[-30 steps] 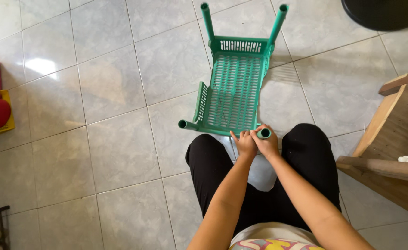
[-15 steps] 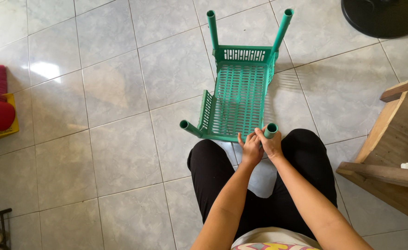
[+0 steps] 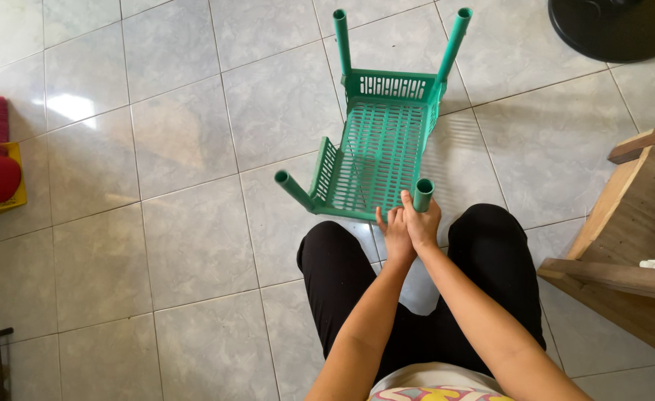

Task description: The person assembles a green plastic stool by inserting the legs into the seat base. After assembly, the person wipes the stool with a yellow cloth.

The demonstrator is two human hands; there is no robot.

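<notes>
Seated, knees in black trousers (image 3: 491, 275) apart. Right hand (image 3: 422, 223) closed around near leg (image 3: 422, 194) of green rack (image 3: 379, 152); left hand (image 3: 394, 236) pressed beside it, fingers curled, hold unclear. Rack inverted on tiled floor (image 3: 157, 223), four legs up. Since a second ago: rack shifted farther out, arms extended. Beyond: wooden frame (image 3: 624, 245) right, dark round base (image 3: 617, 26) top right.

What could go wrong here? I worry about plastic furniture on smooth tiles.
Both hands, right hand and left hand, bear on one leg of the upturned green stool; it might skid on the glossy tiled floor. The leg could also twist, pinching fingers.
</notes>
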